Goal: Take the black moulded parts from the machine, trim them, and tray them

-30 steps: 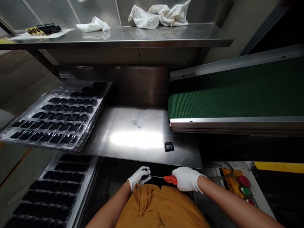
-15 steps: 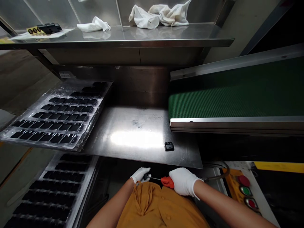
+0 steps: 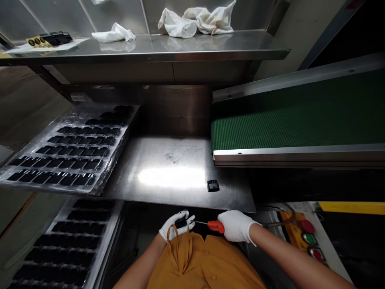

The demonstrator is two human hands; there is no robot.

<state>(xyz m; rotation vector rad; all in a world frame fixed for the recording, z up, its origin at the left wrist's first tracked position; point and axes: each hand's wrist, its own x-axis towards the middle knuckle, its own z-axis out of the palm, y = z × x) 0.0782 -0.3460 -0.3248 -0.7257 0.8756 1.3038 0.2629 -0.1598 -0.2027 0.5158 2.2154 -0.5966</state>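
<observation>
Low in front of my body, my left hand point(image 3: 177, 225) in a white glove holds a small black plastic part point(image 3: 181, 222), its fingers curled around it and partly hiding it. My right hand point(image 3: 236, 226), also gloved, is wrapped round the red body of an air blow gun point(image 3: 215, 226). The thin metal nozzle points left, its tip close to my left fingertips. Another black plastic part point(image 3: 213, 186) lies on the steel table point(image 3: 156, 152) near its front right corner.
Plastic trays point(image 3: 100, 176) with rows of black parts are stacked at the left, with another tray point(image 3: 99, 249) lower down. To the right is a green conveyor belt point(image 3: 270, 120). A yellow button box point(image 3: 300, 237) sits below it. White cloths point(image 3: 177, 24) lie on the shelf point(image 3: 210, 44).
My left hand has turned and opened somewhat, showing more of the black part in its palm. My right hand has shifted slightly right with the blow gun. The view has moved a little.
</observation>
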